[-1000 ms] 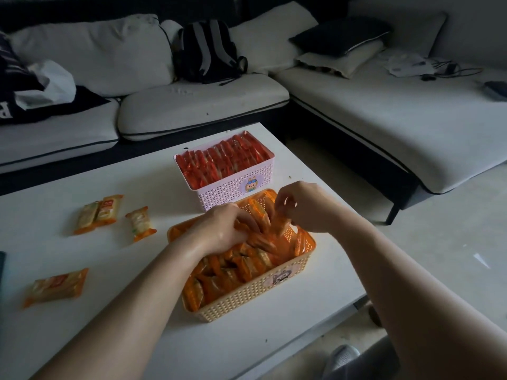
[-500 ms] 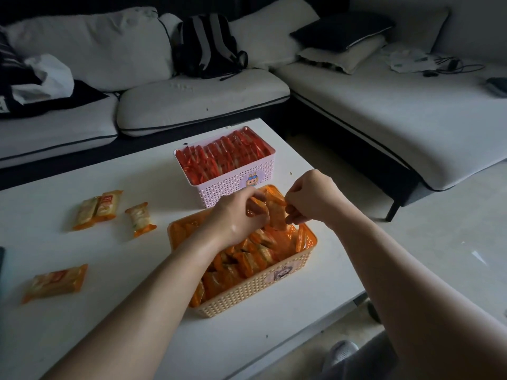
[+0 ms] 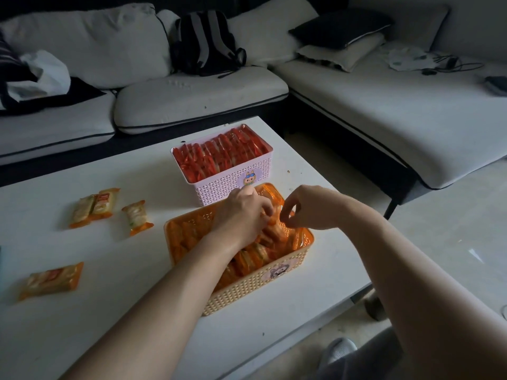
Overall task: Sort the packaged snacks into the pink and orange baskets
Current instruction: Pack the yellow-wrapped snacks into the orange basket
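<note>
**Two baskets filled, four packs loose**

Two baskets stand touching at the right of the table [image 3: 82, 338]. The pink basket [image 3: 233, 185] is the far one, packed to the rim with red packs [image 3: 219, 153] standing on edge in tight rows. The orange basket [image 3: 247, 293] is the near one. It holds orange packs [image 3: 256, 257], some upright and some leaning, heaped toward its right end, while its left end shows bare wall.

Both hands are over the orange basket. The left hand [image 3: 241, 212] reaches down into it, its fingers [image 3: 264, 208] curled in among the packs, and whether they grip one cannot be told. The right hand [image 3: 310, 208] hangs at the far right corner, its fingers [image 3: 285, 212] curled narrow just above an upright pack, and contact cannot be told.

Four loose packs lie on the table to the left: a pair [image 3: 94, 207] touching side by side, a single [image 3: 137, 217] just right of them, and a fourth [image 3: 52, 279] nearer, well apart.
</note>
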